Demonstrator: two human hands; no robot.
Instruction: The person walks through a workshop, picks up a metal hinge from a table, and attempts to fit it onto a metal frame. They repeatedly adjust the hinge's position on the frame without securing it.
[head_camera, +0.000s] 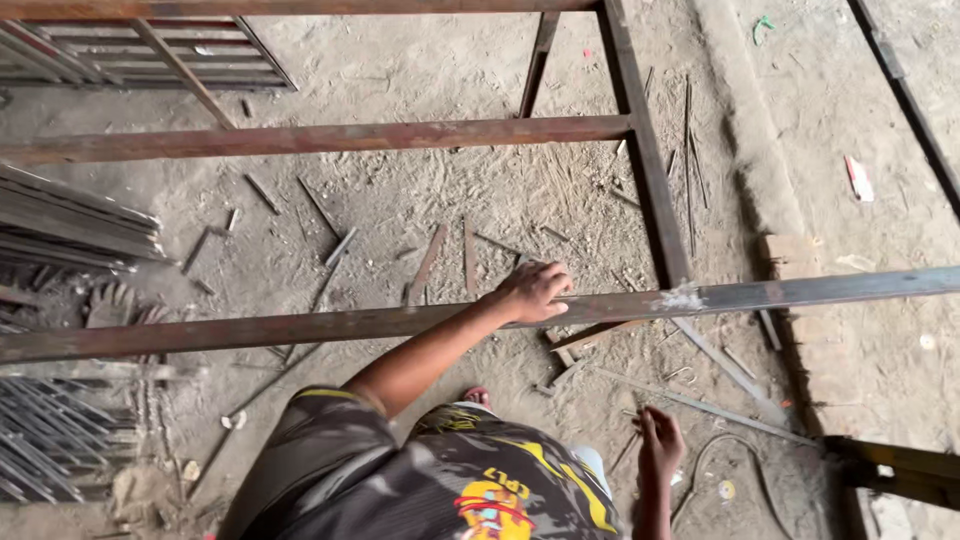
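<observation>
Rusty steel frame bar (300, 325) gripped by the person's left hand (532, 290), steadying it. Right hand (660, 438) hangs open, empty, above scattered rods (700, 405); next comes a firmer two-handed hold.

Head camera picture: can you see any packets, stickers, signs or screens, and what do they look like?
Wrapper: on the dusty ground, upper right; small, oblong, white and red.
Shirt print: bottom middle, on dark shirt below left hand holding metal bar; yellow and red picture.
No signs or screens.
</observation>
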